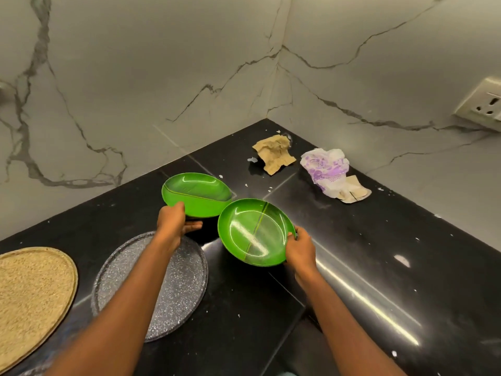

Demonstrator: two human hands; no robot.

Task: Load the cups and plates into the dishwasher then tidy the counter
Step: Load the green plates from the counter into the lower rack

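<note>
Two green leaf-patterned plates are held just above the black counter [366, 253]. My left hand [174, 225] grips the near rim of the far green plate [199, 194], thumb on top and fingers underneath. My right hand [299, 249] holds the right rim of the near green plate [253, 232], which tilts toward me. The two plates touch or nearly touch at their edges. A grey speckled round plate [173, 289] lies flat on the counter under my left forearm. A tan woven round mat or plate [29, 294] lies at the left edge.
Crumpled brown paper [273, 153] and a white-and-purple wrapper [328, 169] lie in the back corner, with small white scraps scattered over the counter. Marble walls close the corner. A wall socket [482, 104] sits at the right.
</note>
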